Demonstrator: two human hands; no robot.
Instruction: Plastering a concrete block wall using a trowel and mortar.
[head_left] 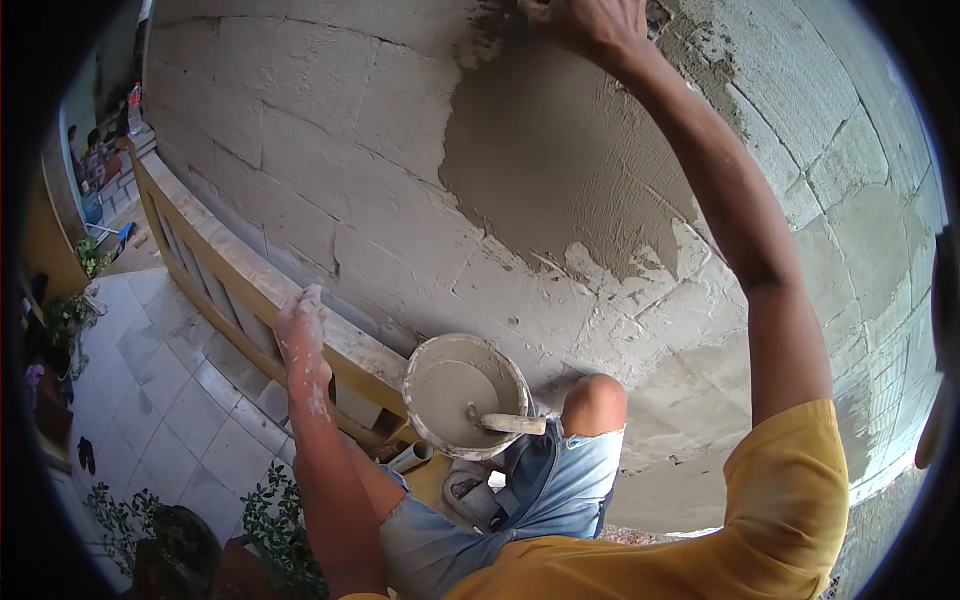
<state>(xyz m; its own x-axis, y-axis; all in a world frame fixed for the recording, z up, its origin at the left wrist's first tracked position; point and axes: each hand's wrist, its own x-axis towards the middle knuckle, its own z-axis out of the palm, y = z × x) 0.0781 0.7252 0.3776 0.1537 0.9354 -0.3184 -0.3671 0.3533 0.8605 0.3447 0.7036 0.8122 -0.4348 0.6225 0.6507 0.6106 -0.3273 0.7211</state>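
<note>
My right hand (600,25) is raised to the top of the view against the block wall (320,130). Its fingers are bent closed, and the upper edge cuts off whatever is in them. Below it spreads a dark patch of wet mortar (540,150), smooth in the middle and ragged at its edges. My left hand (302,318), smeared with pale mortar, is at the low balustrade (230,240) with its fingers bunched together; what they grip, if anything, is hidden. A round bucket (408,390) of grey mortar stands near my knees, with a wooden-handled tool (513,424) leaning in it.
White floor tiles (150,400) lie beyond the balustrade at the left. Leafy plants (280,520) stand at the lower left. A pipe end (410,457) shows beside the bucket. Far off at the upper left sits another person (97,160).
</note>
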